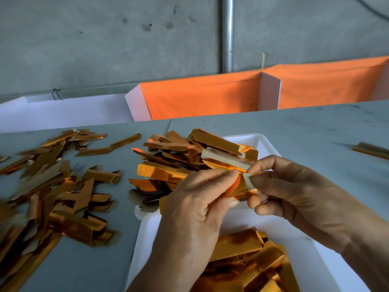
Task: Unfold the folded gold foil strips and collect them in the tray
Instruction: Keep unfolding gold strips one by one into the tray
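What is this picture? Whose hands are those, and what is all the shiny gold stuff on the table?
There is only one picture, taken by a camera worn on a person's head, so you look down at their two bare hands as they would. No machine is here. The left hand and the right hand together pinch one folded gold foil strip with a pale paper back, held above a white rectangular tray. More shiny gold strips lie in the tray, some heaped at its far end and some at its near end. A big loose pile of gold strips lies on the grey table to the left. Behind the table hangs orange cloth before a grey concrete wall.
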`<control>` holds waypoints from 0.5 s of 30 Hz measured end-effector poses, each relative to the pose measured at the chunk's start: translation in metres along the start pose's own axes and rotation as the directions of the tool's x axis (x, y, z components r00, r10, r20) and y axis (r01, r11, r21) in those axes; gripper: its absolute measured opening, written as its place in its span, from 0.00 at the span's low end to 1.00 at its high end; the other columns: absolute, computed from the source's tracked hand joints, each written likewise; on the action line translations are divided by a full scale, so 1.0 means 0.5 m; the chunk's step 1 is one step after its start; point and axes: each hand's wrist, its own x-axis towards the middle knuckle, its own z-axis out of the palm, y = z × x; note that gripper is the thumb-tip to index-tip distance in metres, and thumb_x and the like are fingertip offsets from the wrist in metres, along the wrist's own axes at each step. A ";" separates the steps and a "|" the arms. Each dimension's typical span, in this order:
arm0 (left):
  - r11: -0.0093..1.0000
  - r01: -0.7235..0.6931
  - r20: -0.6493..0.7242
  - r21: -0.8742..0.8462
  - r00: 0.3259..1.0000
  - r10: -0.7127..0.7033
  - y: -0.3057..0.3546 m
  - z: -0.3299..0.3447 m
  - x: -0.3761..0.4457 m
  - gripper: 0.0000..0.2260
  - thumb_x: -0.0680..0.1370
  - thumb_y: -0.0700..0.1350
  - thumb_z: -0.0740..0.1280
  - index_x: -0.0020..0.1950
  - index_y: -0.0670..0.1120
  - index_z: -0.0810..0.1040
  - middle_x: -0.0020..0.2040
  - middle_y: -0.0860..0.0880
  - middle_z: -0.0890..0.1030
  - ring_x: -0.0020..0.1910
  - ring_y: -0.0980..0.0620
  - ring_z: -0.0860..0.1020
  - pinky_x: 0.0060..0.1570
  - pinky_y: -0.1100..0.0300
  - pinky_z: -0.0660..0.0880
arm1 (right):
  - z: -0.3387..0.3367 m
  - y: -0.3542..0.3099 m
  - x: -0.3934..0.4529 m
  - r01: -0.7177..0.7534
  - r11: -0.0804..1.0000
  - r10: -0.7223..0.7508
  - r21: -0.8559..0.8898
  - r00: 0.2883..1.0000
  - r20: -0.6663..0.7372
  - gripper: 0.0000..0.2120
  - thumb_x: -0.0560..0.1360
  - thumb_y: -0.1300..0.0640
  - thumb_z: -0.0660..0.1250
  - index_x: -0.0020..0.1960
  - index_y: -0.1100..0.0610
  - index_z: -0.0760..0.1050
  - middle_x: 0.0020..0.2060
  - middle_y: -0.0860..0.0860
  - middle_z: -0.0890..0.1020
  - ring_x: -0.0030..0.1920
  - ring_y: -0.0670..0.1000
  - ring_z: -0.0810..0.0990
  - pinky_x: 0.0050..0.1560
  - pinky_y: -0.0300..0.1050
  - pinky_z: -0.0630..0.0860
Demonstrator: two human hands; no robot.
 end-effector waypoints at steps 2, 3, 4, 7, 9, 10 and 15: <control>0.999 0.024 0.038 -0.031 0.999 -0.023 0.000 -0.002 0.001 0.19 0.73 0.46 0.69 0.63 0.59 0.75 0.58 0.64 0.77 0.60 0.66 0.73 0.57 0.74 0.69 | 0.001 0.002 0.001 0.044 0.998 -0.044 -0.042 0.999 -0.003 0.05 0.65 0.59 0.69 0.38 0.53 0.82 0.30 0.57 0.81 0.29 0.51 0.81 0.30 0.37 0.78; 0.999 0.032 0.057 -0.036 0.998 -0.030 0.000 -0.003 0.001 0.19 0.73 0.48 0.68 0.63 0.60 0.74 0.58 0.65 0.76 0.60 0.66 0.72 0.58 0.73 0.68 | 0.001 0.003 0.002 0.063 0.996 -0.064 -0.065 0.998 -0.007 0.04 0.64 0.59 0.69 0.38 0.53 0.82 0.31 0.55 0.80 0.29 0.51 0.81 0.30 0.37 0.77; 0.999 0.036 0.071 -0.034 0.997 -0.033 0.001 -0.003 0.002 0.19 0.73 0.50 0.66 0.63 0.60 0.73 0.59 0.65 0.75 0.61 0.66 0.72 0.59 0.72 0.68 | 0.002 0.004 0.002 0.077 0.993 -0.078 -0.084 0.997 -0.009 0.04 0.64 0.59 0.70 0.38 0.53 0.81 0.31 0.54 0.80 0.29 0.50 0.81 0.30 0.37 0.77; 0.998 0.050 0.076 -0.037 0.996 -0.047 0.003 -0.004 0.002 0.19 0.72 0.53 0.63 0.63 0.61 0.71 0.59 0.66 0.75 0.62 0.65 0.71 0.60 0.73 0.67 | 0.000 0.007 0.003 0.093 0.989 -0.093 -0.112 0.996 0.005 0.03 0.64 0.57 0.70 0.37 0.52 0.81 0.31 0.53 0.80 0.30 0.50 0.81 0.31 0.37 0.77; 0.997 0.060 0.072 -0.048 0.996 -0.056 0.002 -0.004 0.001 0.20 0.71 0.52 0.65 0.63 0.60 0.73 0.58 0.67 0.75 0.60 0.68 0.72 0.58 0.76 0.67 | -0.003 0.007 0.003 0.094 0.987 -0.093 -0.133 0.996 0.017 0.04 0.63 0.56 0.71 0.38 0.52 0.81 0.31 0.53 0.80 0.31 0.50 0.81 0.33 0.37 0.77; 0.996 0.063 0.067 -0.057 0.996 -0.059 0.001 -0.004 0.001 0.20 0.71 0.50 0.68 0.63 0.60 0.74 0.57 0.68 0.75 0.59 0.69 0.72 0.56 0.78 0.67 | -0.005 0.008 0.003 0.094 0.985 -0.091 -0.144 0.995 0.025 0.04 0.63 0.56 0.72 0.38 0.53 0.82 0.32 0.53 0.80 0.31 0.50 0.81 0.33 0.37 0.77; 0.967 0.169 0.099 -0.192 0.983 -0.152 0.001 -0.008 -0.001 0.17 0.71 0.48 0.72 0.54 0.67 0.77 0.51 0.68 0.79 0.53 0.70 0.75 0.48 0.79 0.69 | -0.018 0.001 0.000 0.088 0.994 -0.079 -0.061 0.987 0.141 0.08 0.65 0.57 0.74 0.44 0.58 0.82 0.36 0.55 0.81 0.35 0.50 0.81 0.34 0.38 0.77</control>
